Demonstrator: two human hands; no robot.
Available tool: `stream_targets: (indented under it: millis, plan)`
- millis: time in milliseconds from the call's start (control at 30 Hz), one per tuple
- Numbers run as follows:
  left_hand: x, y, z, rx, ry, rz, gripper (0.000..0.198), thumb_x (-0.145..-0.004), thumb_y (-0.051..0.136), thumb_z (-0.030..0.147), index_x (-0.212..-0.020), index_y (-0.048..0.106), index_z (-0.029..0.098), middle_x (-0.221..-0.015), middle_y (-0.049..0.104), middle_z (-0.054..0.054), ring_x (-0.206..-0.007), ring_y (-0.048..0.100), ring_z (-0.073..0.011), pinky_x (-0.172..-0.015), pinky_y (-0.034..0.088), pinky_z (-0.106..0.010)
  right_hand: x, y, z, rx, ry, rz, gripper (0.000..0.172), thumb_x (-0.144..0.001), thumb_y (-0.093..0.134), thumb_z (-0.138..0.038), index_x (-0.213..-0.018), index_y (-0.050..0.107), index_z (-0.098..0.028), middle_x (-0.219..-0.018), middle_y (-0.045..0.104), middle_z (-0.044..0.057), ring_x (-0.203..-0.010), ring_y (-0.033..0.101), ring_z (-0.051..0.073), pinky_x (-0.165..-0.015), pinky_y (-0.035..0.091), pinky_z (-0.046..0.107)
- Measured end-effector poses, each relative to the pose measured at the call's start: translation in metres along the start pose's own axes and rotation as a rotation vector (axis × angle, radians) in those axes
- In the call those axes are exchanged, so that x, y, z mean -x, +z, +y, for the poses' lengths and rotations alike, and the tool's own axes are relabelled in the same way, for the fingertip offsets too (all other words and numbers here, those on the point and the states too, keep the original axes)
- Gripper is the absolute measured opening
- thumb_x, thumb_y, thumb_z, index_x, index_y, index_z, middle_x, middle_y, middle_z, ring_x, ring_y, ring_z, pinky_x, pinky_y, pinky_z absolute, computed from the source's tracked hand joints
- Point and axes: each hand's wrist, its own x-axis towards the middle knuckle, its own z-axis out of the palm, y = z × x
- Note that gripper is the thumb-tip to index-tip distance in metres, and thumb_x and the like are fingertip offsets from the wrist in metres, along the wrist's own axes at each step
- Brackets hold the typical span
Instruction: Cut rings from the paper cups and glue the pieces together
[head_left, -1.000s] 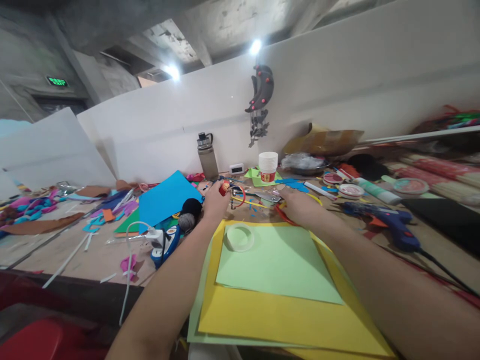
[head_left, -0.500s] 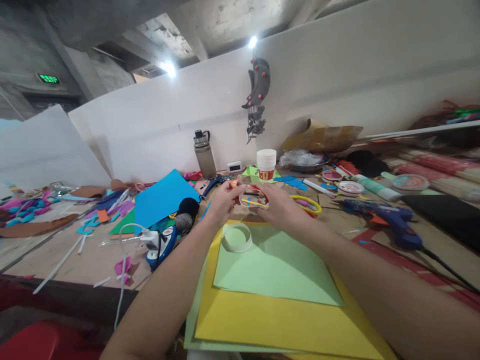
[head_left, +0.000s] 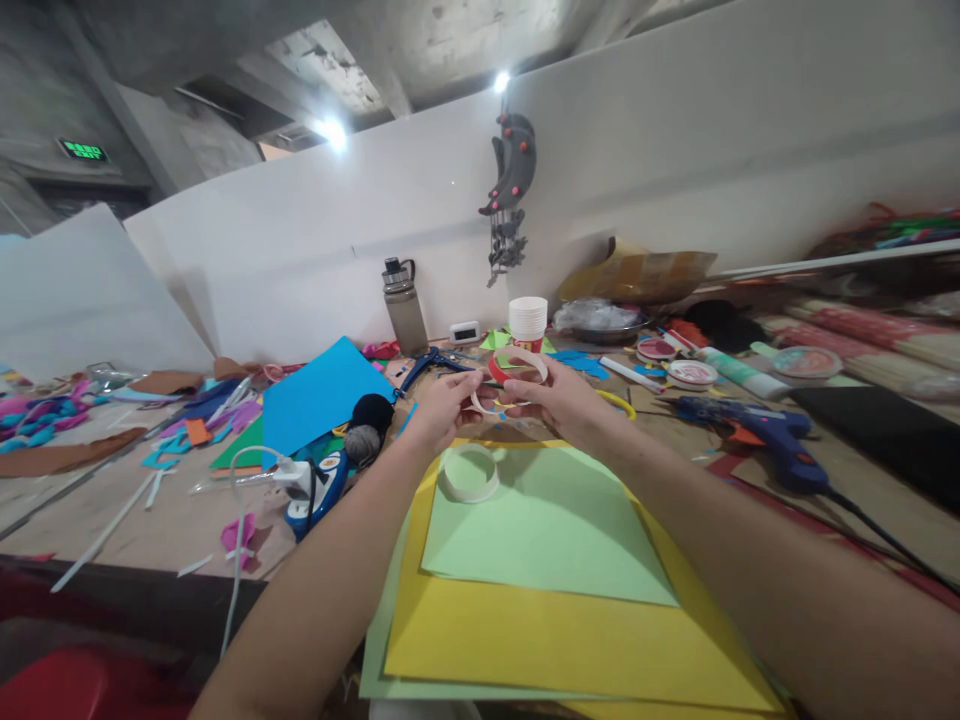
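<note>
As viewed near to far: yellow sheet [head_left: 555,650] under green sheet [head_left: 555,535] and pale ring [head_left: 474,496]; beyond, red-and-white band [head_left: 496,370] between left hand [head_left: 442,408] and right hand [head_left: 566,400], pinched in the fingers of both, with long axis crosswise, of uncertain facing behind fingers; farther, stacked cups [head_left: 528,317], partly hidden, and bottle [head_left: 406,318].

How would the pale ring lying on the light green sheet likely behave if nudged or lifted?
The pale ring is probably light: its wall looks thin around an open middle. Lying flat on the light green sheet, it would likely slide rather than roll. Its even outline suggests some stiffness.
</note>
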Motion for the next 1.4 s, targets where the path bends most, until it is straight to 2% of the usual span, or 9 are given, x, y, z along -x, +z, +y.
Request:
stream_targets:
  millis: [267,400,533,667,767,933,1067,1233,1400]
  plan:
    - [-0.004,-0.003,-0.003,-0.033,0.058,0.022,0.02,-0.075,0.074,0.033,-0.085,0.065,0.018,-0.072,0.07,-0.002,-0.056,0.061,-0.0109,-0.048,0.047,-0.02,-0.005,-0.007,0.004,-0.109,0.096,0.053,0.04,-0.071,0.076,-0.021,-0.109,0.066,-0.027,-0.085,0.07,0.0,-0.069,0.066,0.011,-0.063,0.057,0.023]
    - [-0.006,-0.005,-0.003,-0.041,0.046,0.052,0.016,-0.077,0.072,0.029,-0.081,0.064,0.016,-0.072,0.07,-0.002,-0.055,0.06,-0.0094,-0.049,0.048,-0.019,-0.007,-0.009,0.004,-0.052,0.104,0.103,0.038,-0.07,0.076,-0.024,-0.107,0.067,-0.025,-0.091,0.07,0.002,-0.068,0.064,0.011,-0.065,0.056,0.024]
    - [-0.011,-0.012,-0.006,-0.055,0.062,0.181,0.018,-0.078,0.072,0.028,-0.084,0.063,0.014,-0.071,0.068,-0.003,-0.053,0.059,-0.0088,-0.049,0.047,-0.02,-0.007,-0.011,0.004,0.479,0.025,0.245,0.038,-0.07,0.075,-0.036,-0.105,0.065,-0.022,-0.101,0.071,0.007,-0.084,0.065,0.02,-0.072,0.054,0.033]
    - [-0.015,-0.018,-0.009,-0.063,0.087,0.252,0.017,-0.079,0.071,0.026,-0.079,0.061,0.012,-0.071,0.067,-0.005,-0.052,0.057,-0.0076,-0.051,0.047,-0.02,-0.005,-0.01,0.003,0.934,-0.038,0.243,0.05,-0.073,0.07,-0.046,-0.113,0.062,-0.017,-0.106,0.069,0.012,-0.092,0.064,0.025,-0.081,0.05,0.039]
    - [-0.016,-0.02,-0.008,-0.051,0.127,0.285,0.015,-0.079,0.07,0.023,-0.081,0.061,0.012,-0.076,0.068,-0.006,-0.059,0.06,-0.0086,-0.056,0.049,-0.021,-0.002,-0.01,0.0,1.006,-0.08,0.141,0.053,-0.076,0.066,-0.047,-0.12,0.061,-0.018,-0.112,0.069,0.011,-0.095,0.064,0.025,-0.081,0.05,0.037]
    - [-0.015,-0.018,-0.005,-0.11,0.127,0.331,0.014,-0.08,0.069,0.023,-0.087,0.062,0.012,-0.08,0.069,-0.007,-0.065,0.062,-0.0101,-0.057,0.048,-0.021,0.01,-0.02,-0.021,1.023,-0.047,-0.219,0.053,-0.077,0.066,-0.054,-0.124,0.063,-0.028,-0.109,0.071,0.005,-0.091,0.066,0.023,-0.072,0.052,0.031]
    - [-0.014,-0.015,-0.005,-0.171,0.148,0.325,0.018,-0.077,0.072,0.026,-0.085,0.062,0.014,-0.076,0.069,-0.005,-0.063,0.061,-0.0103,-0.056,0.046,-0.021,0.022,-0.029,-0.036,1.121,-0.114,-0.239,0.062,-0.076,0.066,-0.058,-0.13,0.06,-0.03,-0.124,0.066,0.006,-0.107,0.062,0.029,-0.084,0.051,0.036]
    - [-0.01,-0.009,-0.005,-0.234,0.162,0.295,0.018,-0.078,0.069,0.028,-0.086,0.062,0.015,-0.077,0.069,-0.005,-0.063,0.06,-0.0103,-0.056,0.045,-0.022,0.039,-0.029,-0.036,1.254,-0.015,-0.379,0.058,-0.074,0.066,-0.057,-0.125,0.064,-0.028,-0.123,0.064,0.009,-0.112,0.058,0.033,-0.093,0.047,0.047]
    - [-0.007,-0.006,-0.003,-0.241,0.168,0.288,0.018,-0.076,0.07,0.029,-0.085,0.062,0.016,-0.076,0.07,-0.005,-0.064,0.061,-0.0112,-0.057,0.045,-0.022,0.053,-0.023,-0.019,1.362,0.067,-0.373,0.072,-0.069,0.069,-0.061,-0.136,0.055,-0.036,-0.144,0.049,0.008,-0.133,0.038,0.043,-0.104,0.033,0.062]
